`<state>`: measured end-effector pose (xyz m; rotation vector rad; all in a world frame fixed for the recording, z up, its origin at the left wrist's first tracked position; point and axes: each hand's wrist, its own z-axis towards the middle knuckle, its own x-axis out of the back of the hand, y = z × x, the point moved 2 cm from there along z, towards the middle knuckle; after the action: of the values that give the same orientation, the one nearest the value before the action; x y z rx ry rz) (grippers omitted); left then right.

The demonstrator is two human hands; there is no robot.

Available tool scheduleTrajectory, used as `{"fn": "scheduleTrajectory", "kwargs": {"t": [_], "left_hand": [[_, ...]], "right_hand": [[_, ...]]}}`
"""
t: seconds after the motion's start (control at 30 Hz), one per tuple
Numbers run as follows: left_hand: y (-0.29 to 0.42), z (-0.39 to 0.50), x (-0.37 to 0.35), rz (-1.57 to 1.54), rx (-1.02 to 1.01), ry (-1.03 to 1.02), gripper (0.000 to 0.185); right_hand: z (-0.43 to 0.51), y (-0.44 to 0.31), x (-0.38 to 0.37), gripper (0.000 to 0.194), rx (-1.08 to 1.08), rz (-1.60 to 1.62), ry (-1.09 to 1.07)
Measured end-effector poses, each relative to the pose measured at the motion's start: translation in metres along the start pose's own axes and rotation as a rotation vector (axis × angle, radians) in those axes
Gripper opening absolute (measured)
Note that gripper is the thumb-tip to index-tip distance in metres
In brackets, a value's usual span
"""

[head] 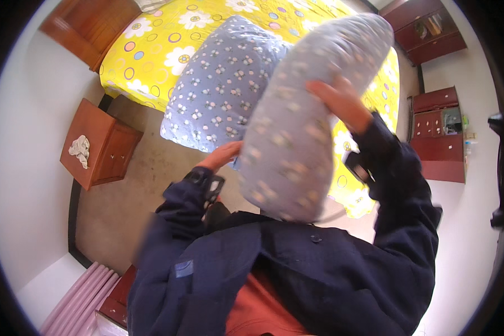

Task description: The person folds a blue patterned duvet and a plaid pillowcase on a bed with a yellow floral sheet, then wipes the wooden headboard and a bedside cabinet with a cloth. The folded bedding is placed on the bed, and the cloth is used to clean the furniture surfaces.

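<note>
A grey floral pillow, blurred, is tilted upright in front of my chest. My right hand presses on its right side with the thumb apart. My left hand touches the pillow's left edge low down; its fingertips are partly hidden. A second pillow, blue-grey with small flowers, lies to the left over the edge of a bed with a yellow flowered sheet. The lower rim of this pillow is just above my left hand.
A wooden nightstand with a crumpled white cloth stands at the left. A wooden headboard is at the upper left. Dark red cabinets line the right wall. Pink radiator pipes are at the lower left.
</note>
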<state>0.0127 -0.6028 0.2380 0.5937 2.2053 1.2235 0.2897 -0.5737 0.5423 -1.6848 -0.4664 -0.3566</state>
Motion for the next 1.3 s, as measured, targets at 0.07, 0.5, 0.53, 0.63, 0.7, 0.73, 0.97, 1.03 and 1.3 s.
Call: {"fn": "scheduleTrajectory", "kwargs": {"t": [0.07,0.5,0.53,0.63,0.7,0.73,0.97,1.03,1.3], "left_hand": [[0.005,-0.052,0.018,-0.353,0.03,-0.053,0.052],[0.077,-0.167,0.153,1.051,-0.555,0.996,0.078],[0.077,-0.156,0.158,1.06,-0.458,0.976,0.082],[0.077,-0.115,0.19,1.202,-0.218,0.882,0.091],[0.068,-0.095,0.208,1.176,-0.1,0.843,0.095],[0.062,-0.085,0.213,1.162,-0.076,0.794,0.101],[0.053,-0.053,0.236,1.119,-0.111,0.713,0.113],[0.058,-0.043,0.244,1.124,0.004,0.649,0.115],[0.088,0.023,0.279,1.062,-0.091,0.619,0.122]], "right_hand": [[0.054,-0.029,-0.046,0.042,0.093,-0.056,-0.079],[0.322,0.018,-0.417,0.046,0.404,-0.353,-0.563],[0.315,0.018,-0.421,0.047,0.432,-0.376,-0.6],[0.295,-0.01,-0.387,0.048,0.414,-0.317,-0.435],[0.274,-0.032,-0.317,0.054,0.604,-0.276,-0.076],[0.265,-0.038,-0.268,0.056,0.628,-0.304,0.053],[0.289,-0.001,-0.071,0.099,0.408,-0.804,0.489],[0.337,0.025,-0.077,0.107,0.189,-0.833,0.284],[0.5,0.116,-0.072,0.115,-0.11,-0.662,-0.173]]}}
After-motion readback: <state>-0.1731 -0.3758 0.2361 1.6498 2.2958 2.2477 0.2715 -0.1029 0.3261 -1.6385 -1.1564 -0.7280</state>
